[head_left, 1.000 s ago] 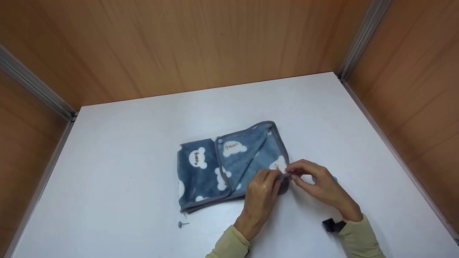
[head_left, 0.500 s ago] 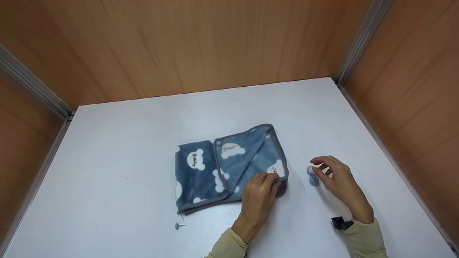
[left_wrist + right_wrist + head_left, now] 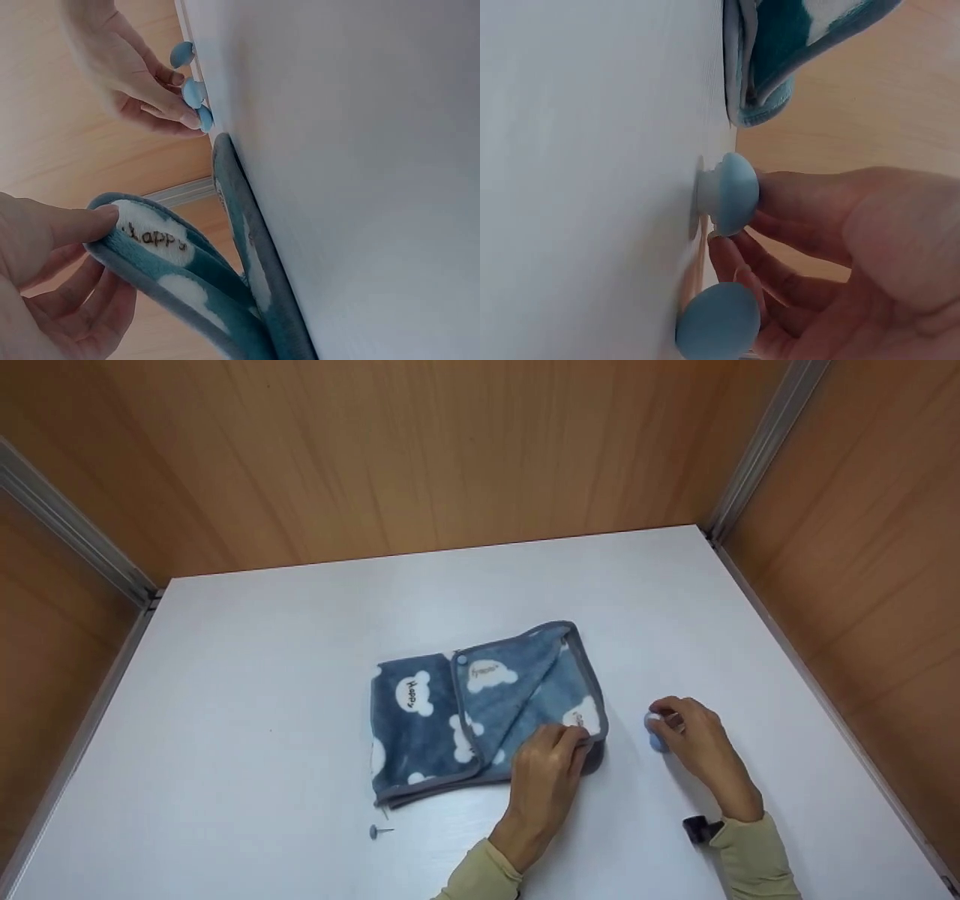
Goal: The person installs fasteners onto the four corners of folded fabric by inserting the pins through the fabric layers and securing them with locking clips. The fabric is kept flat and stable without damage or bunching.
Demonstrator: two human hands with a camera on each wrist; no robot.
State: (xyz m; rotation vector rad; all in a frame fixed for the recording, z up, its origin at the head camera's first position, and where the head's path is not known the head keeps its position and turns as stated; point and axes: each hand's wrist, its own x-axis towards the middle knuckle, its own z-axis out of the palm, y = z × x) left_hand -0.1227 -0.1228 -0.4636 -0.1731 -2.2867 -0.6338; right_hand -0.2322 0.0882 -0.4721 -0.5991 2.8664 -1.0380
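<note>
A folded blue fleece blanket (image 3: pixel 420 735) with white bear-head shapes and grey edging lies on the table. My left hand (image 3: pixel 545 772) pinches its near right corner between thumb and fingers, lifting it off the layers below, as the left wrist view shows. To the right, my right hand (image 3: pixel 701 742) has thumb and fingers on a light-blue mushroom-shaped cap (image 3: pixel 737 193) with a pale stem. A second blue cap (image 3: pixel 720 322) sits close by, under the curled fingers. One round blue cap (image 3: pixel 462 659) is on the blanket's upper fold.
A flat-headed pin (image 3: pixel 373 832) lies on the white table (image 3: pixel 262 660) near the blanket's front left corner. Another thin pin (image 3: pixel 385 813) pokes out from under that corner. Wooden panels (image 3: pixel 420 457) stand behind the table and at both sides.
My right hand has left the blanket corner, moved right to the blue caps, and closed its fingertips on one. My left hand keeps its pinch on the corner.
</note>
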